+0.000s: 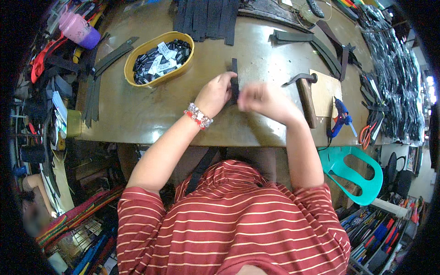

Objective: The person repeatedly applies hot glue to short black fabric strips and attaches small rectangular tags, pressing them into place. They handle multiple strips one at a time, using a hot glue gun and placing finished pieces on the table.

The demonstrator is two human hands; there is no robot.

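Observation:
My left hand [215,95], with a beaded bracelet at the wrist, pinches a narrow black strap [234,67] over the table in front of me. The strap stands lengthwise away from me, its far end sticking out past my fingertips. Close by on the right, my right hand [266,101] is at the strap's near part, its fingers curled and smeared by motion. Whether those fingers touch the strap I cannot tell. Up and to the left stands a yellow oval tub [127,68] full of small black pieces with white paper labels on top.
On the right lie a hammer [306,98], a cardboard piece [325,87], a blue glue gun [339,118] and orange-handled scissors [365,135]. Black straps [206,20] are laid at the far side. A pink-purple bottle [79,30] stands far left; a teal stool [366,185] is below the table edge.

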